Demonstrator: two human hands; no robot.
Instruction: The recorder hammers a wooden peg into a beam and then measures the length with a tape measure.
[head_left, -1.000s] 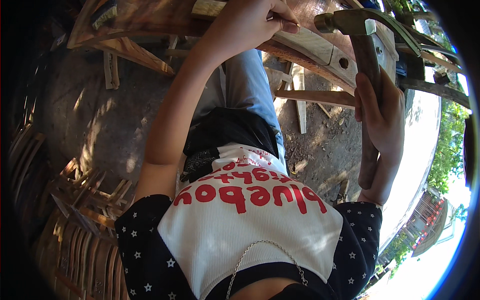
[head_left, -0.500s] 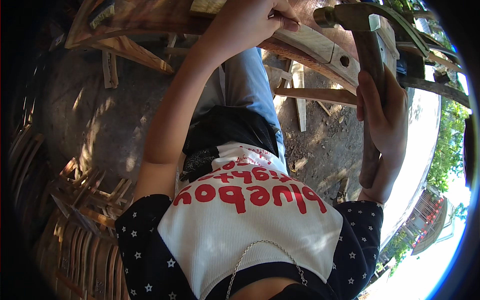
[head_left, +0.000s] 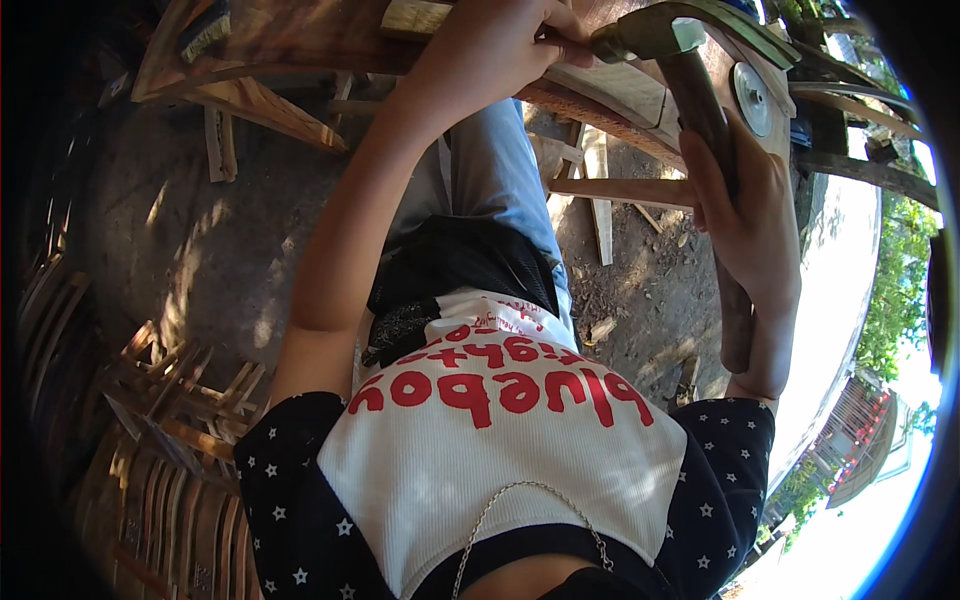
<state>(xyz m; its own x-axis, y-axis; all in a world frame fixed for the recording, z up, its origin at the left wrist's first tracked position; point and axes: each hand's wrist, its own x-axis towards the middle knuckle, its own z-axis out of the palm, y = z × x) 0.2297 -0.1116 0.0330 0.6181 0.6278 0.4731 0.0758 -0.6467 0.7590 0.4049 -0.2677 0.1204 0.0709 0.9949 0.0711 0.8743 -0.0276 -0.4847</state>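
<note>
My right hand grips the worn wooden handle of a claw hammer. The hammer's metal head is just beside my left hand, whose thumb and fingers are pinched over a pale curved wood piece along the near edge of a brown wooden work surface; whatever they hold is too small to make out. A round metal disc lies right of the hammer handle, at the right end of the work surface.
A brush lies at the far left of the work surface. Below are wooden braces, a dirt floor with scraps, and my legs. Stacked wooden frames are at lower left. Greenery and a hut are at the right.
The hammer head and my right hand have swung left toward my left thumb, exposing more of the round metal disc. My left hand has barely moved.
</note>
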